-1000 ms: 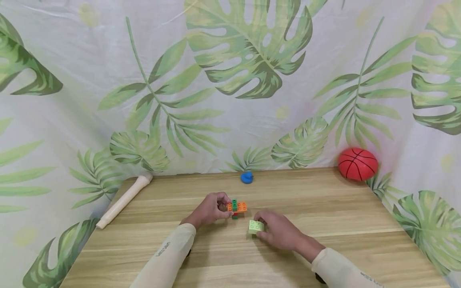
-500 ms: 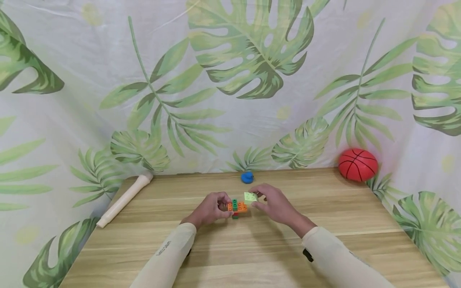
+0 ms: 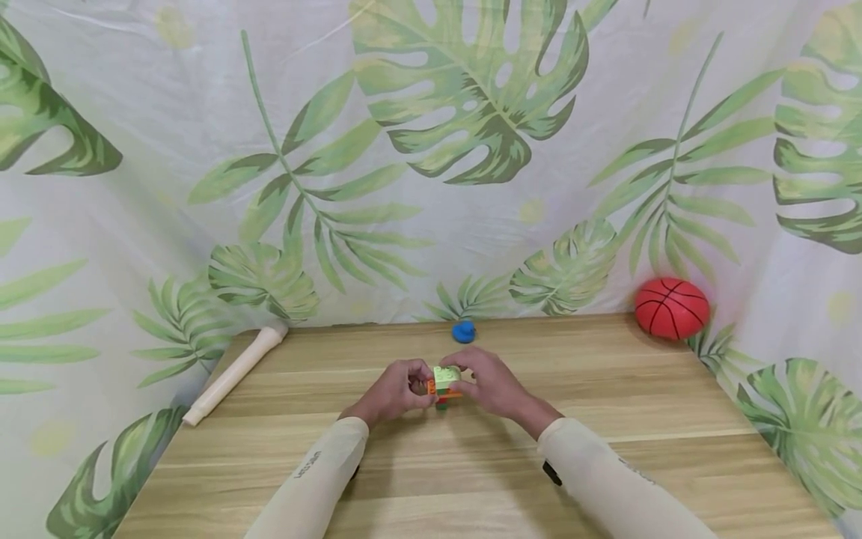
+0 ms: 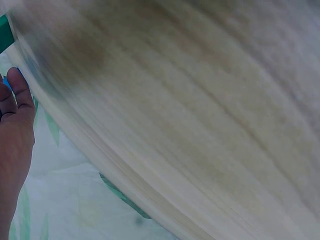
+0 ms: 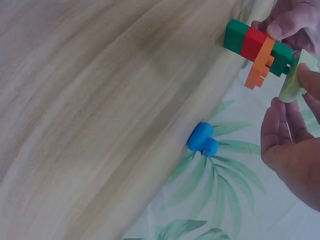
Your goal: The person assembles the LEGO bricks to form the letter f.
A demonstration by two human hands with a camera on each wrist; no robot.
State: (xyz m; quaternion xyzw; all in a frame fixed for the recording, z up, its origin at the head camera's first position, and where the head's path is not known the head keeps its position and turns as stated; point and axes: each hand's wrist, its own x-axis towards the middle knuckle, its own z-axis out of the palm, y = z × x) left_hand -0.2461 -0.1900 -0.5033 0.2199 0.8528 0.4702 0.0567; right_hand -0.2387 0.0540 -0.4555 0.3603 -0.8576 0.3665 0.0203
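Note:
A stack of toy building bricks stands upright on the wooden table (image 3: 431, 479). It has a green brick (image 5: 235, 35) at the bottom, a red brick (image 5: 252, 41) above, an orange brick (image 5: 260, 64) jutting out sideways, and another green brick (image 5: 281, 59) on top. My left hand (image 3: 390, 391) holds the stack at the orange brick's left end. My right hand (image 3: 497, 383) pinches a light green brick (image 3: 445, 376) over the top green brick. In the right wrist view the light green brick tilts at the studs; whether it is pressed on, I cannot tell.
Behind the hands, near the table's back edge, sits a blue rubber duck (image 3: 463, 332). A red ball (image 3: 672, 308) with black lines rests at the back right corner. Along the left edge lies a pale stick (image 3: 232, 378). A leaf-printed curtain (image 3: 431, 224) hangs behind.
My right hand has carried the light green brick up and left from the table's middle to the top of the stack. My left hand has stayed on the stack.

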